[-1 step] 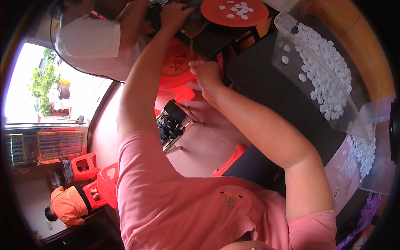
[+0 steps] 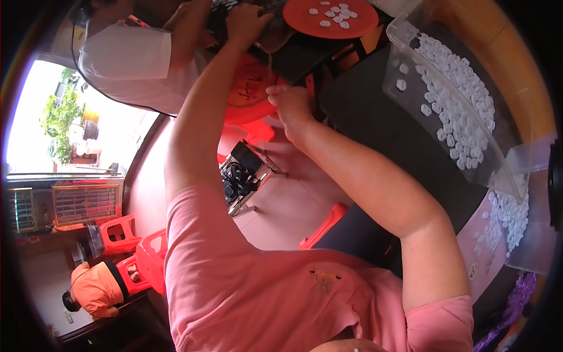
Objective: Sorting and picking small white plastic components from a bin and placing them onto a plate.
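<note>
My left hand (image 2: 246,23) reaches far forward with its fingers curled over a dark object at the table's far edge, beside a round orange plate (image 2: 305,20) that holds several small white pieces. My right hand (image 2: 290,104) is closer in, by the edge of the black tabletop (image 2: 375,117). Its fingertips are pinched together, and whatever is between them is too small to make out. A clear plastic tray (image 2: 404,56) full of small white pieces lies to the right of my right forearm.
Another person in a white shirt (image 2: 126,61) works opposite, an arm near my left hand. A red stool (image 2: 249,97) and a metal-framed device (image 2: 243,173) stand on the floor below. More white pieces (image 2: 507,211) lie at right. Red stools (image 2: 117,234) and a person in orange (image 2: 94,287) are at lower left.
</note>
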Tool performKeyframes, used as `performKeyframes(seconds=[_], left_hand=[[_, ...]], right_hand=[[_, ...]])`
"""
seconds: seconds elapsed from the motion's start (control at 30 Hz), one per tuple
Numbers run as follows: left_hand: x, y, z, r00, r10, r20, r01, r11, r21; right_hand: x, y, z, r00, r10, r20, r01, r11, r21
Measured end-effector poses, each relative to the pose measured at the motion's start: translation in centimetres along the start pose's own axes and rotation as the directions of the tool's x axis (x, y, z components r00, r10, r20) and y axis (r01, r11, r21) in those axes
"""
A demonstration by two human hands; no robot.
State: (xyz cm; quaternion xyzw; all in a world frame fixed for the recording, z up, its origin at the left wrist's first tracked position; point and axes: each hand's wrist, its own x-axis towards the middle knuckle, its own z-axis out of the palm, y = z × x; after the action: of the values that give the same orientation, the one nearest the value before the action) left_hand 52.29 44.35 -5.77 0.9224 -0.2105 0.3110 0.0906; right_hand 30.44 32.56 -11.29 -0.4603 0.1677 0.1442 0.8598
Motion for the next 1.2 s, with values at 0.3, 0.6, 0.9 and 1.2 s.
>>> performKeyframes(seconds=[0.3, 0.6, 0.9, 1.2], left_hand=[[4.5, -5.2, 0.3, 0.978, 0.208, -0.022, -0.209, 0.978, -0.027], [6.6, -0.6, 4.3, 0.976, 0.204, 0.073, -0.177, 0.947, -0.269], [6.9, -0.3, 3.3, 0.993, 0.118, -0.013, -0.118, 0.965, -0.232], [10.0, 3.4, 4.3, 0.977, -0.064, 0.201, 0.036, 0.989, 0.140]], right_hand=[[-4.2, -0.6, 4.0, 0.997, -0.074, 0.029, 0.078, 0.985, -0.156], [-3.2, -1.7, 2.3, 0.996, -0.061, -0.059, 0.047, 0.974, -0.222], [-3.3, -1.1, 2.0, 0.999, -0.041, -0.026, 0.035, 0.979, -0.202], [-4.1, -3.3, 2.1, 0.998, 0.054, -0.015, -0.056, 0.970, -0.238]])
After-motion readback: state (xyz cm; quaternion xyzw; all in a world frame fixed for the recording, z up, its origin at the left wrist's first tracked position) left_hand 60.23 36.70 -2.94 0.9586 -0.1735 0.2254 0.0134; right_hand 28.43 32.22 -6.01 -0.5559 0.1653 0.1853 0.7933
